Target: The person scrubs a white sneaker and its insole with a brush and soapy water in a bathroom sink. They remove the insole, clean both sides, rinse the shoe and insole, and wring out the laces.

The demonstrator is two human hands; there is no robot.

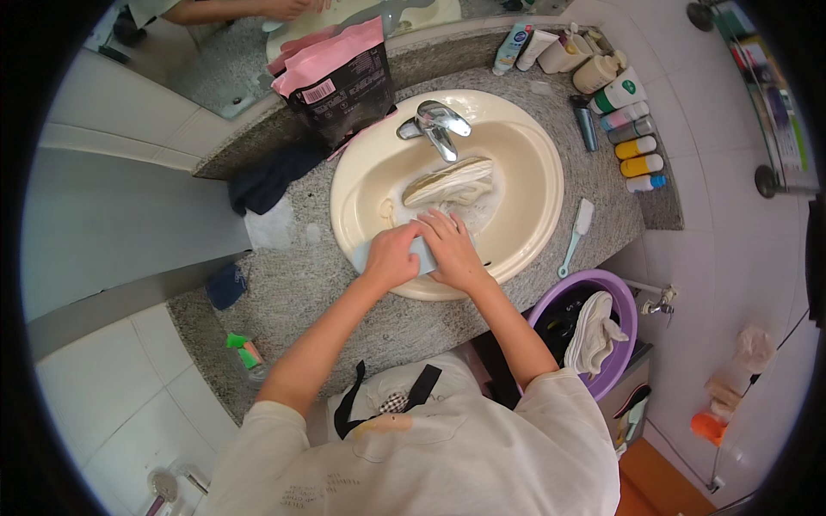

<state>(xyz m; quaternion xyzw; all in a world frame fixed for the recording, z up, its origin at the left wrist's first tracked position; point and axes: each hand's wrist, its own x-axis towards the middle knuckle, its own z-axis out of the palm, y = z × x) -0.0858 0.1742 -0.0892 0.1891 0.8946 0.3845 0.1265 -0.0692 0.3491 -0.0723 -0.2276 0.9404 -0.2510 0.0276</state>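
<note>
In the cream oval sink (551,189), both hands work at the near side, low over the basin. My left hand (393,256) is closed around a pale blue, flat, elongated piece (423,255) whose exact kind I cannot make out. My right hand (452,251) grips the same piece from the other side, fingers pointing toward the tap. Just beyond the fingertips a whitish shoe (452,183) lies on its side in cloudy, soapy water, its sole facing the tap. What is under my fingers is hidden.
A chrome tap (437,125) rises behind the shoe. Right of the sink lie a scrub brush (576,232) and several toiletry bottles (637,146). A purple basin (632,335) holds another whitish shoe (592,331). At back left stand a pink-and-black bag (340,86) and dark cloth (267,181).
</note>
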